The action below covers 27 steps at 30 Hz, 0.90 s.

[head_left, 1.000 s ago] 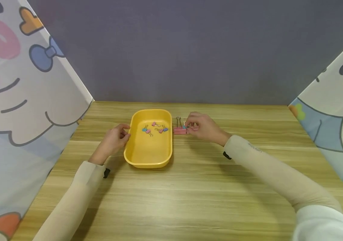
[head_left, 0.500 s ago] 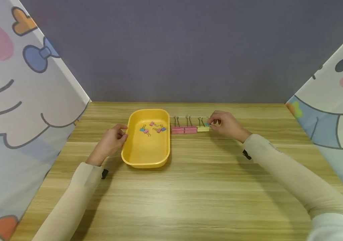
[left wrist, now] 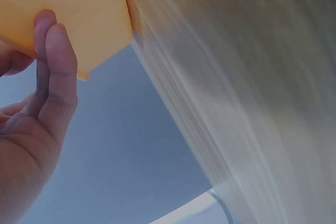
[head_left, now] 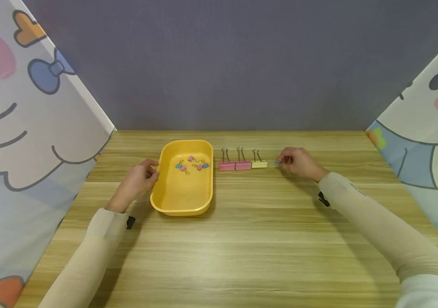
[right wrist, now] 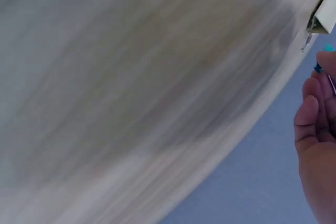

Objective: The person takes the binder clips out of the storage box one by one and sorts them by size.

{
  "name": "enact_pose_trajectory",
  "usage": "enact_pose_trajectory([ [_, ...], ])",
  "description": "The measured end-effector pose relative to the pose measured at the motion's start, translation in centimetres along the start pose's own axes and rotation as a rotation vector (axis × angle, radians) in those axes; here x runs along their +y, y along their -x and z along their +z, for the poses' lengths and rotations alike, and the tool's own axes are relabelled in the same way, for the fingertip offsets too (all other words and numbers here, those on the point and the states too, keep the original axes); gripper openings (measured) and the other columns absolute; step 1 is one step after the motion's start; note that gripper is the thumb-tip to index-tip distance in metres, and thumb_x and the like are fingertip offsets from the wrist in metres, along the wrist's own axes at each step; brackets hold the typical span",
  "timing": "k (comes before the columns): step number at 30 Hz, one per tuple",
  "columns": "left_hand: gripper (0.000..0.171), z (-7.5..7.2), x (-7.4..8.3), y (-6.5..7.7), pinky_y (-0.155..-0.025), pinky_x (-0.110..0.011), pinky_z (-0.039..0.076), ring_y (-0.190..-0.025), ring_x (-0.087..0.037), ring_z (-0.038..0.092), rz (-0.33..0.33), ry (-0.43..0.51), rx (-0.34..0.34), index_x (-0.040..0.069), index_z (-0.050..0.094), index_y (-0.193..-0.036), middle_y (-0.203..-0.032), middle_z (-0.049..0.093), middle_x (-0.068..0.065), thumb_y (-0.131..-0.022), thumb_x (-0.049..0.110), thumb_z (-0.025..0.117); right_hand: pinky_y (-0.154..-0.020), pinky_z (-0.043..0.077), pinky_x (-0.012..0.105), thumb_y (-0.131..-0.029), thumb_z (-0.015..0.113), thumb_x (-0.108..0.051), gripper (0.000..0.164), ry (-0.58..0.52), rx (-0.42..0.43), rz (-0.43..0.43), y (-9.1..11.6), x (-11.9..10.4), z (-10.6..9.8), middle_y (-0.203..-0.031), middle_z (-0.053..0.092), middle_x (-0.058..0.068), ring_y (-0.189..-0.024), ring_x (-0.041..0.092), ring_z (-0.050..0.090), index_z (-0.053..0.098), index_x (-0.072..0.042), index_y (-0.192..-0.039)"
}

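A small blue binder clip (head_left: pixel 277 162) is pinched between the thumb and fingers of my right hand (head_left: pixel 299 163), just right of a row of larger clips. That row has two pink binder clips (head_left: pixel 243 165) and a yellow binder clip (head_left: pixel 259 164), their wire handles pointing away from me. In the right wrist view, the teal end of the small clip (right wrist: pixel 328 48) pokes out at the fingertips. At the left rim of a yellow tray (head_left: pixel 182 212), my left hand (head_left: pixel 136 182) grips the edge; the left wrist view has its fingers against the outer wall.
Several small binder clips lie in the tray's back half, among them a pink clip (head_left: pixel 183 169) and a purple-blue clip (head_left: pixel 205 165). The wooden table (head_left: pixel 242 248) ends at a grey partition (head_left: pixel 242 64); printed cloth panels (head_left: pixel 42 141) flank it.
My right hand has carried the small blue clip rightward, past the pink and yellow clips, which are uncovered now. The tray has slid slightly left with my left hand.
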<state>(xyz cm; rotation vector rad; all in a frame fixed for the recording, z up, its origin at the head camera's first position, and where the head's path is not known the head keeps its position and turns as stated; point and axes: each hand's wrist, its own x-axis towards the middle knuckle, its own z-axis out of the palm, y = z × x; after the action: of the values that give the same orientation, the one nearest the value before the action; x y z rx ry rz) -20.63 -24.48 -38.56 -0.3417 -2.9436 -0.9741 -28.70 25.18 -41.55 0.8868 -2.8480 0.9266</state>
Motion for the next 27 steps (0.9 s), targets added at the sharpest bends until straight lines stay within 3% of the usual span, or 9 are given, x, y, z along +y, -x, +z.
enact_pose_trajectory([
  [7, 0.033, -0.6, -0.7, 0.3, -0.061, -0.033, 0.053, -0.076, -0.028, 0.062, -0.014, -0.016, 0.006, -0.01, 0.05, -0.122, -0.091, 0.062, -0.021, -0.093, 0.003, 0.057, -0.07, 0.049, 0.037, -0.082, 0.071, 0.001, 0.011, -0.011, -0.072, 0.083, -0.3, 1.1, 0.2, -0.089, 0.064, 0.005, -0.08, 0.02, 0.059, 0.067, -0.005, -0.091],
  [27, 0.033, -1.3, -1.4, 0.9, -0.06, -0.033, 0.054, -0.074, -0.026, 0.062, -0.036, -0.015, 0.01, -0.009, 0.05, -0.122, -0.091, 0.062, -0.02, -0.092, 0.005, 0.057, -0.07, 0.051, 0.038, -0.083, 0.07, 0.0, 0.01, -0.001, -0.114, 0.078, -2.0, 0.7, 0.7, -0.09, 0.064, 0.004, -0.08, 0.021, 0.06, 0.068, -0.006, -0.091],
])
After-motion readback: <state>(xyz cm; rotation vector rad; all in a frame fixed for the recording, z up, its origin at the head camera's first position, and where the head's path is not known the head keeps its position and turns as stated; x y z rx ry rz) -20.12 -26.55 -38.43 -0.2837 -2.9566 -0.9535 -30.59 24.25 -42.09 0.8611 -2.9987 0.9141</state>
